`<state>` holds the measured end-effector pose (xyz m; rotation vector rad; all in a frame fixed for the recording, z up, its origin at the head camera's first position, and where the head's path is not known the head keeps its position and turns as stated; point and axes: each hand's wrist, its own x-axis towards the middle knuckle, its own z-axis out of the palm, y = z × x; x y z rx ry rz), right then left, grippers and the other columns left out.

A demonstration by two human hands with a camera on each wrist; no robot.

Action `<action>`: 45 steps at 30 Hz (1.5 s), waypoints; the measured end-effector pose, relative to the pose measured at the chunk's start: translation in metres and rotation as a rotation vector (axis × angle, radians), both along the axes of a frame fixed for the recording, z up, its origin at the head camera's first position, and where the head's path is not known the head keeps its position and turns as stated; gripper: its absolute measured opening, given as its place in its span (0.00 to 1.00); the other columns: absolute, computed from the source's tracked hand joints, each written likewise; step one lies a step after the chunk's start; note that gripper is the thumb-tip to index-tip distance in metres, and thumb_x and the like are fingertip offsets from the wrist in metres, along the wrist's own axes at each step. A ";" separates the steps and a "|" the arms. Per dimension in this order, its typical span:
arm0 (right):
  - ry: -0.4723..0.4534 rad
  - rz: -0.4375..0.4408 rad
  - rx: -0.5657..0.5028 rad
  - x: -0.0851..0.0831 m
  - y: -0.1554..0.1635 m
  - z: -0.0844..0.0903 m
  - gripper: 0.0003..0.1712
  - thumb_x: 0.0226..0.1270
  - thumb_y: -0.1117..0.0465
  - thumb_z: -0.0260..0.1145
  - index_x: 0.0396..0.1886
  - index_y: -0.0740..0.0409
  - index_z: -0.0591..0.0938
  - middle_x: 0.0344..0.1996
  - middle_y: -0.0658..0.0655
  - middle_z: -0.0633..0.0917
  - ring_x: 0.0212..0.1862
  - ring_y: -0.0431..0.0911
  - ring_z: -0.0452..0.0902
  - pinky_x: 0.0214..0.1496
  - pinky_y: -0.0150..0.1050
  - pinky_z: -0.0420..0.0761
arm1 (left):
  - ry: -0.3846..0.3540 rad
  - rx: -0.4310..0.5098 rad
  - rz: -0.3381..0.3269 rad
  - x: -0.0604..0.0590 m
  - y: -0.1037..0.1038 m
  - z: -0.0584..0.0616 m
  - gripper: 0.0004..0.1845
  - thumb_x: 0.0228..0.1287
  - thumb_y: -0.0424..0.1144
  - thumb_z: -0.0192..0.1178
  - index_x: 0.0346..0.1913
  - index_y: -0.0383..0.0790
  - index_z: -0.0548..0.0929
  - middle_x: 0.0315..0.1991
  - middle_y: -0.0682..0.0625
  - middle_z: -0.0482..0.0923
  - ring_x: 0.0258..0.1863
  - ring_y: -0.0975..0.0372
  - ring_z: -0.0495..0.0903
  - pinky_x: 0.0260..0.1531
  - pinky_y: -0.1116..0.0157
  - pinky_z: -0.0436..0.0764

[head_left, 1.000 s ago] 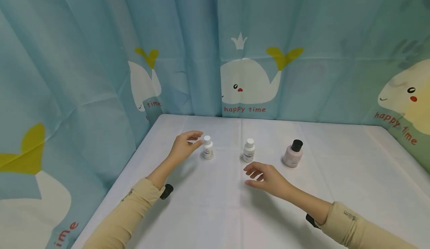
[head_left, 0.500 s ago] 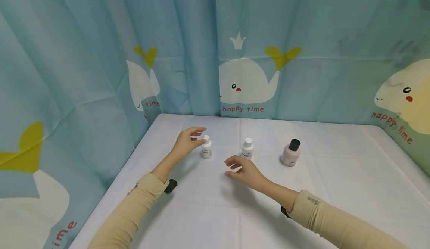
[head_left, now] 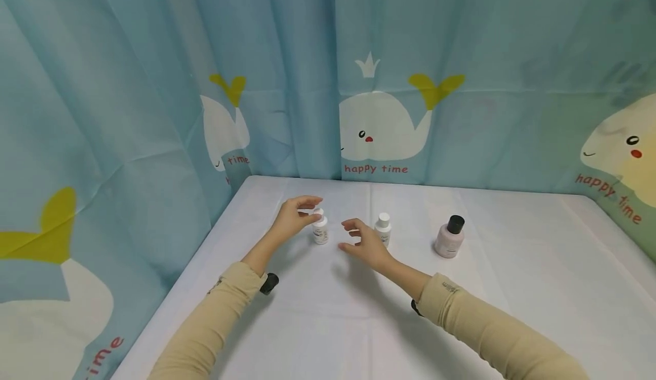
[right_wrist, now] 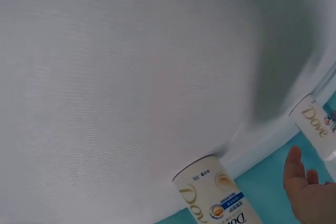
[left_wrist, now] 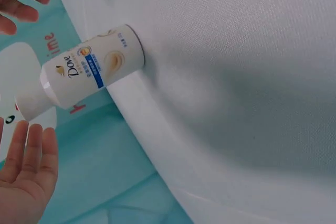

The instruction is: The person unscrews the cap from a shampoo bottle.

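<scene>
My left hand (head_left: 293, 219) is at the left white Dove bottle (head_left: 320, 231), with its thumb and fingers spread around the cap. In the left wrist view the fingertips lie close to the cap of that bottle (left_wrist: 94, 69); contact cannot be told. My right hand (head_left: 366, 246) hovers over the table between the two white bottles, fingers loosely bent, holding nothing. It partly covers the middle white Dove bottle (head_left: 383, 229). Both bottles stand upright with caps on. The right wrist view shows the middle bottle's label (right_wrist: 215, 195) close by.
A pale pink bottle (head_left: 449, 242) with a black cap stands to the right on the white-covered table (head_left: 538, 266). Blue curtains (head_left: 287, 72) printed with whales hang behind and to the left of the table.
My right hand has moved left and farther forward, from in front of the middle bottle toward the left one. My left hand has shifted slightly right, closer over the left bottle's cap.
</scene>
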<state>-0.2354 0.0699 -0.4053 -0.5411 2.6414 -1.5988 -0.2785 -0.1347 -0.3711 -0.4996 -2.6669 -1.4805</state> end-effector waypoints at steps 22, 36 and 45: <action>-0.148 -0.028 -0.045 -0.028 -0.041 -0.010 0.38 0.55 0.68 0.69 0.65 0.63 0.64 0.60 0.70 0.71 0.61 0.65 0.68 0.64 0.55 0.69 | 0.002 0.064 -0.180 -0.009 -0.004 -0.009 0.21 0.60 0.29 0.62 0.57 0.28 0.76 0.56 0.31 0.74 0.58 0.42 0.73 0.54 0.53 0.78; -0.212 -0.004 0.078 -0.051 -0.052 0.004 0.31 0.56 0.67 0.69 0.58 0.69 0.69 0.54 0.67 0.76 0.51 0.57 0.75 0.51 0.44 0.80 | -0.002 0.009 -0.161 -0.015 0.000 -0.013 0.18 0.62 0.29 0.61 0.54 0.27 0.78 0.52 0.34 0.78 0.49 0.46 0.80 0.48 0.59 0.82; -0.248 -0.004 0.023 -0.053 -0.053 0.000 0.29 0.55 0.68 0.69 0.56 0.70 0.71 0.52 0.67 0.77 0.50 0.57 0.76 0.48 0.41 0.81 | -0.006 0.018 -0.132 -0.012 -0.002 -0.018 0.16 0.61 0.29 0.61 0.52 0.28 0.80 0.52 0.34 0.79 0.50 0.46 0.80 0.48 0.58 0.82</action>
